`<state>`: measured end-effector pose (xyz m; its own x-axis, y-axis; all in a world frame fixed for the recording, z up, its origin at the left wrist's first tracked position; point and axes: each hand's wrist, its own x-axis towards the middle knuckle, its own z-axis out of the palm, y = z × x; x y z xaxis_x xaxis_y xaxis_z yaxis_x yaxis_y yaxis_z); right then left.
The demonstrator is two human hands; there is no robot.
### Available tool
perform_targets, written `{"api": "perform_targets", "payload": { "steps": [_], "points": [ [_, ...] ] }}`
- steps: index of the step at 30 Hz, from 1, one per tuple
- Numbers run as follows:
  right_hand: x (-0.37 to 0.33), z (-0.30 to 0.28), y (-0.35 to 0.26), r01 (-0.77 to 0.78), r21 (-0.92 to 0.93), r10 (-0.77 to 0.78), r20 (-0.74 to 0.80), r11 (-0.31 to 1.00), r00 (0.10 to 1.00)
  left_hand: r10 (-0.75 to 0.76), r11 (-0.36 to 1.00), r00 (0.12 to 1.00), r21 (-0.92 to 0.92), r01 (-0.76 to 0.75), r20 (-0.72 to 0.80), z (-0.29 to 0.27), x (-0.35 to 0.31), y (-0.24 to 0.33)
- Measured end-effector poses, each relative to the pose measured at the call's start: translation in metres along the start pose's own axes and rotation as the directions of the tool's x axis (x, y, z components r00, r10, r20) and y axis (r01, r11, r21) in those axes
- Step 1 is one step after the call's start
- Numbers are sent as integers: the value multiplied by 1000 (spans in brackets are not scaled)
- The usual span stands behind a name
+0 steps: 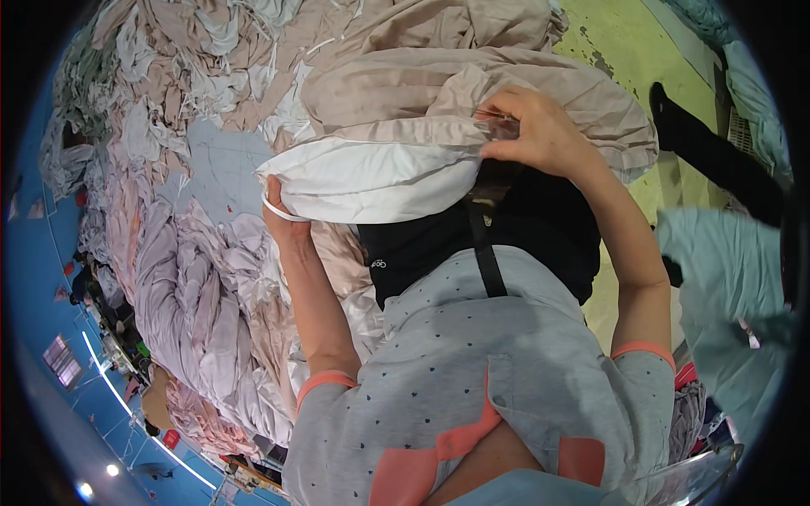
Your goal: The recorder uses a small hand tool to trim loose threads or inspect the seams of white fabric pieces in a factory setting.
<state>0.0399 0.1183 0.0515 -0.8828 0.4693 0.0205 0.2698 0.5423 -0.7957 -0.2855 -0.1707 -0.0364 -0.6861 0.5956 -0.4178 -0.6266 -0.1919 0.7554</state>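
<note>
Across my lap lies a white piece of fabric (380,181), joined or laid against a beige fabric (405,132) along its far edge. My left hand (284,212) is closed on the left end of the white fabric, where a narrow white band loops over the fingers. At the fabric's right end my right hand (536,131) is bent, its thumb and fingers curled around a small thin dark tool (498,118) that looks like thread snips. The blades are too small to tell whether they are spread.
Large heaps of beige cloth (472,29) and lilac-grey cloth (181,278) lie ahead and to my left, around a grey surface (215,164). To the right are a yellow floor (595,46), a person's black-clad leg (709,152) and pale green cloth (717,270).
</note>
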Motion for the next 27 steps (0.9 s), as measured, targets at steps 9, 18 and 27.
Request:
{"api": "perform_targets", "payload": {
  "steps": [9,18,27],
  "points": [
    [-17,18,10,131,-244,-190,-236,961,953,30,999,995,-19,-32,-90,16,-16,5],
    [27,4,-114,312,611,-69,-387,728,919,327,643,850,562,-520,413,211,-75,25],
    [9,-33,-122,233,711,-92,-231,664,969,158,548,694,522,-654,703,269,-107,27]
  ]
}}
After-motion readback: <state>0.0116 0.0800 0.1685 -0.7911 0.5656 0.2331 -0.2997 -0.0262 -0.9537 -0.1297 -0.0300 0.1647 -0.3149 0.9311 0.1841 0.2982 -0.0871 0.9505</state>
